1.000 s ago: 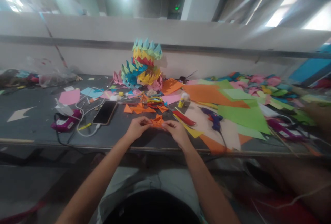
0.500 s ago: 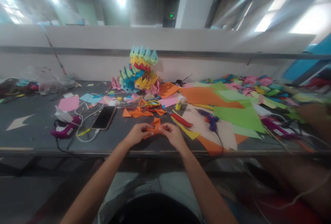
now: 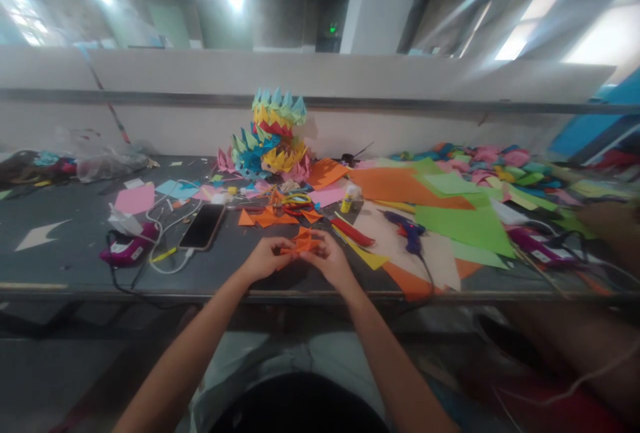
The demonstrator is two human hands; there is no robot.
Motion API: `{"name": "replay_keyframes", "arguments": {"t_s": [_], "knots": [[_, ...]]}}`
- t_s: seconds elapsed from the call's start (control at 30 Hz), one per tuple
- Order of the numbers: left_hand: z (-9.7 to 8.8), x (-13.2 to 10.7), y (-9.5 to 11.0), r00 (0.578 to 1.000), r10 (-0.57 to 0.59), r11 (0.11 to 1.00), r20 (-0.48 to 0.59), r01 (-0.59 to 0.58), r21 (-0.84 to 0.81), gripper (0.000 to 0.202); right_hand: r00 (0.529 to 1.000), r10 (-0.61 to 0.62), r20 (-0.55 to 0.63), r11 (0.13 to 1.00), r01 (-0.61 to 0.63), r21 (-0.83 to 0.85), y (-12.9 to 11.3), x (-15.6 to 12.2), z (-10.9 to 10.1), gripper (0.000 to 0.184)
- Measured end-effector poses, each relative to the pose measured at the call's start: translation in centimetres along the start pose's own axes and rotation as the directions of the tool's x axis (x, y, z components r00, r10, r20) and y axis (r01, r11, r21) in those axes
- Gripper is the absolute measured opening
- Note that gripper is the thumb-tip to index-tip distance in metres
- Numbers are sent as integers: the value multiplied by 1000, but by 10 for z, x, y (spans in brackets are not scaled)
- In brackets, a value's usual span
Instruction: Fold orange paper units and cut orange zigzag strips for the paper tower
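My left hand (image 3: 264, 260) and my right hand (image 3: 329, 263) meet just above the near edge of the dark table (image 3: 70, 246). Both pinch a small folded orange paper piece (image 3: 303, 241) between the fingertips. Just beyond it lie several loose orange paper triangles (image 3: 267, 218). Farther back stands a tall stack of multicoloured folded paper points (image 3: 273, 136).
A black phone (image 3: 203, 226) on a white cable lies left of my hands, beside a magenta glue gun (image 3: 125, 248). To the right are a red cutter (image 3: 353, 231), a blue glue gun (image 3: 407, 231), a glue bottle (image 3: 347, 198) and orange and green sheets (image 3: 465, 223). Another person's arm (image 3: 607, 219) is at far right.
My hands have drawn closer together around the orange piece and turned it a little. The view has tipped slightly downward since a second ago.
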State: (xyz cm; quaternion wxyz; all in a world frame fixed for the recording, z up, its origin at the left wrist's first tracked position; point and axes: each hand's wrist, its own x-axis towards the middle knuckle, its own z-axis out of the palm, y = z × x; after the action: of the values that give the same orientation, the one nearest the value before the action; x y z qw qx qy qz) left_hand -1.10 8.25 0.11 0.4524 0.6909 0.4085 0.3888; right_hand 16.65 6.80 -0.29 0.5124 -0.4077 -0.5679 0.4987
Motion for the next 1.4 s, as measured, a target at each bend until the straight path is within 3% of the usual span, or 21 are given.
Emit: {"name": "replay_keyframes", "arguments": {"t_s": [0.13,0.33,0.43,0.67,0.83,0.97,1.1,1.4], "knots": [[0,0,0,996,61,998,-59,-59,28,18,997,52,62,998,-50,-41,-4,-1,8,37],[3,2,-2,997,25,998,-72,-29,-56,42,994,71,-84,994,-78,-78,4,4,12,30],[4,3,-5,997,21,999,-75,-23,-23,42,994,36,-104,991,-49,-122,10,5,11,30],[2,4,-6,998,-26,990,54,18,141,34,990,-40,-134,967,5,-255,8,0,11,23],[1,3,-4,999,-16,986,47,8,169,31,985,-71,-155,952,20,-306,8,-1,11,23],[0,0,1,998,55,979,29,-60,194,29,993,-99,-67,955,76,-288,8,0,9,28],[0,-3,4,994,97,976,58,-106,193,24,998,-21,53,958,35,-283,5,-2,6,29],[4,-2,4,993,4,990,114,-20,138,34,997,53,52,991,-46,-127,2,-4,4,25]]}}
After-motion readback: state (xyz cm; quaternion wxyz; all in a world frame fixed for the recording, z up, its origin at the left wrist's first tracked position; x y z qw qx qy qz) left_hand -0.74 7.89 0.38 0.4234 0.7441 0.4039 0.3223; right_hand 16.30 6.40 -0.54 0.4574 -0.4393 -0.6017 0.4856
